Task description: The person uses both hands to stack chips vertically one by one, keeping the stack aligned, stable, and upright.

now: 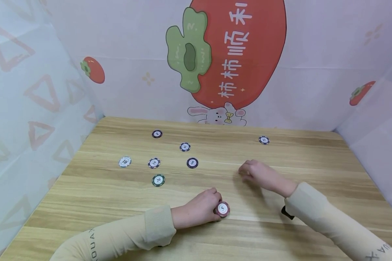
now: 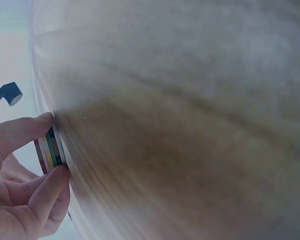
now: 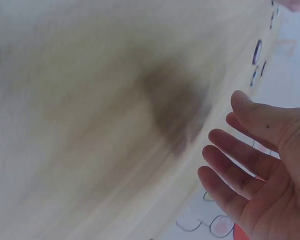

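My left hand (image 1: 199,207) pinches a short stack of poker chips (image 2: 49,151) at the near middle of the table, thumb on one side and fingers on the other. The top chip (image 1: 223,209) is dark red with a white centre marked 5. In the left wrist view the stacked edges run red, white, yellow, green and darker colours, close to the wood. My right hand (image 1: 258,174) hovers over the table to the right, holding nothing, its fingers loosely bent and spread in the right wrist view. Beyond it lies a dark blue chip (image 1: 264,140).
Several single chips lie flat on the left half of the wooden table (image 1: 94,195): a white one (image 1: 125,161), a green one (image 1: 158,180), a dark purple one (image 1: 192,162) and others. A printed cloth (image 1: 127,94) hangs behind the table and along both sides.
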### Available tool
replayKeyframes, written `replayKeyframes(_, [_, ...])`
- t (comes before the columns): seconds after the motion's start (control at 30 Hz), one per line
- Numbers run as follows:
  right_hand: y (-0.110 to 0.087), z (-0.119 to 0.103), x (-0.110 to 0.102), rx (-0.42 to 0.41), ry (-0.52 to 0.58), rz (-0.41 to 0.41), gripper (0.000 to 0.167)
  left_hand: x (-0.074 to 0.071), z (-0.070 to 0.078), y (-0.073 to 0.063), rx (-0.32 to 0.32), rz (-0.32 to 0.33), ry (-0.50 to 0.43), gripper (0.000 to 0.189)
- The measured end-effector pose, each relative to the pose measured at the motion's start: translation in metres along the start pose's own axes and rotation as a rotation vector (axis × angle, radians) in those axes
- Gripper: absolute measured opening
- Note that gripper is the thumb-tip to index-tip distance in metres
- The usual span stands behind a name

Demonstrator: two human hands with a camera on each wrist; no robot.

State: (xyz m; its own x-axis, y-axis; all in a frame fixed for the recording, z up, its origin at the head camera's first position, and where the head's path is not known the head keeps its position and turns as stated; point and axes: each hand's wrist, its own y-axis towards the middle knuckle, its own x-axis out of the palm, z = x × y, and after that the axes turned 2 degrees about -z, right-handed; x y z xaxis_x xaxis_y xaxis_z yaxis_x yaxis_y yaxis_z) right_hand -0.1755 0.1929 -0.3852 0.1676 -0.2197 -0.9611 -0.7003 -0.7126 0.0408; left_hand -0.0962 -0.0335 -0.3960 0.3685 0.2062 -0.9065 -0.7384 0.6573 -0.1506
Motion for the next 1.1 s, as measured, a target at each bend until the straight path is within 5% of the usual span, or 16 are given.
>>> replayKeyframes(0.5, [0.013, 0.028, -0.02, 0.072, -0.038, -0.093, 0.016, 0.001, 0.0, -0.001, -0.006, -0.001, -0.008, 0.036])
replayKeyframes(0.83, [0.025, 0.044, -0.034, 0.273, 0.0, -0.152, 0.025, 0.001, -0.001, 0.0, -0.006, -0.007, -0.022, 0.035])
replayKeyframes(1.1, [0.034, 0.061, -0.039, 0.325, -0.014, -0.119, 0.025, 0.001, -0.001, 0.0, 0.0, 0.0, -0.009, 0.035])
